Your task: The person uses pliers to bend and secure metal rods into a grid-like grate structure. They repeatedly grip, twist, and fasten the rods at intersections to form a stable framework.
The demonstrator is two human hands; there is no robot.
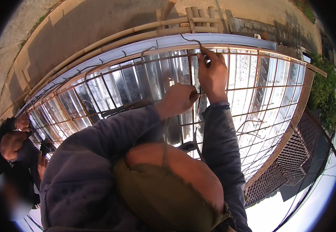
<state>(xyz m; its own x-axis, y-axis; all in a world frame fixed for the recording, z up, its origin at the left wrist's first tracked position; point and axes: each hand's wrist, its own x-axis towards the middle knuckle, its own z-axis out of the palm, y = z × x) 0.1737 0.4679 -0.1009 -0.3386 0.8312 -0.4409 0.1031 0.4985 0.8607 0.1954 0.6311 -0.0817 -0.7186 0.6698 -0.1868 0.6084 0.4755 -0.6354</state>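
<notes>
Rebar mesh point(253, 88) already spans the metal decking point(137, 83); a bent bar point(253, 121), right of centre, looks unfixed. My right hand point(213, 73) pinches a dark rod point(193, 40), upper centre; what my curled left hand point(178, 99) holds, I can't tell.

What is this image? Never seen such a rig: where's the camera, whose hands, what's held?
There's no robot here. One wide fisheye camera on a person's head looks down, so straight edges bend near the rim. The dark-sleeved arms belong to the wearer: left hand and right hand, both bare. Below them, a grid of thin rusty steel bars lies over shiny silver corrugated metal sheeting. The right fingertips appear to pinch a dark, thin, bent metal rod; the left fingers are curled near the grid, but their grip is unclear. The separate hand at far left is a co-worker's. Beyond the sheeting's upper edge are pale bamboo poles.
</notes>
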